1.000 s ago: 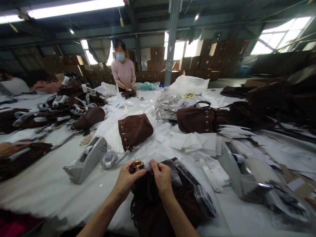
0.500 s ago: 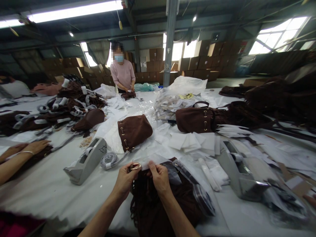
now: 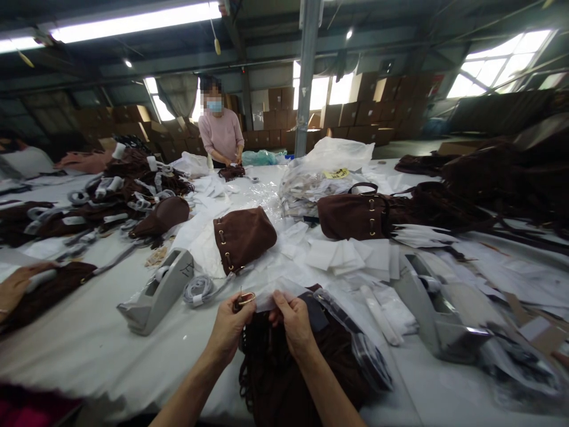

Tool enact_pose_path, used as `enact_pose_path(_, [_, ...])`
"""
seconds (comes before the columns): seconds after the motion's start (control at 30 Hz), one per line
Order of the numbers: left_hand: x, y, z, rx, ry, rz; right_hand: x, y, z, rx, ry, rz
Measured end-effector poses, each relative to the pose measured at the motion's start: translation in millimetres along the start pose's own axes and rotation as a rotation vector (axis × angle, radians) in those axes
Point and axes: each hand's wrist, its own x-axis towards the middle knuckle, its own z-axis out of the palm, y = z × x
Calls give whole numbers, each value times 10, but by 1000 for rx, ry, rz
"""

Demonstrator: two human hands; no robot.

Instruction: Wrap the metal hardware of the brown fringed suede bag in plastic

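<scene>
My left hand (image 3: pixel 231 323) pinches a gold metal clasp (image 3: pixel 245 300), its fingers closed round the base. Close beside it, my right hand (image 3: pixel 291 320) is closed on a sheet of white tissue paper (image 3: pixel 271 292), which reaches across to the clasp. Under both wrists lies a dark brown fringed bag (image 3: pixel 329 367); a strap wrapped in clear plastic (image 3: pixel 371 359) runs down its right side. Beyond my hands, a brown bag with gold eyelets (image 3: pixel 246 237) rests on its side. A coiled grey wrapped strap (image 3: pixel 198 290) sits left of my left hand.
Grey tape dispensers stand at left (image 3: pixel 155 290) and right (image 3: pixel 438 314). White paper sheets (image 3: pixel 351 258) lie ahead, near another brown bag (image 3: pixel 349 216). A co-worker's hand (image 3: pixel 18 287) works at the left edge. Another person (image 3: pixel 222 136) stands across the table (image 3: pixel 111 350).
My hands keep their grips on the clasp and the tissue paper, shifting very slightly right in view. At the left, the co-worker's hands have drawn back toward the edge, uncovering a wrapped piece.
</scene>
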Motion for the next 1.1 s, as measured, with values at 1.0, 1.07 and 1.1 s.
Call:
enact_pose_path(1.0, [18,43,-30,-15,4,-55,-2,-13,7,32,12,59])
enact_pose_path(1.07, [-10,42,-22,-29,-40,-58,-9,-25,14,54,9,78])
enact_pose_path(1.1, [-24,43,-19,-34,-60,-59,-11,-32,21,57,9,85])
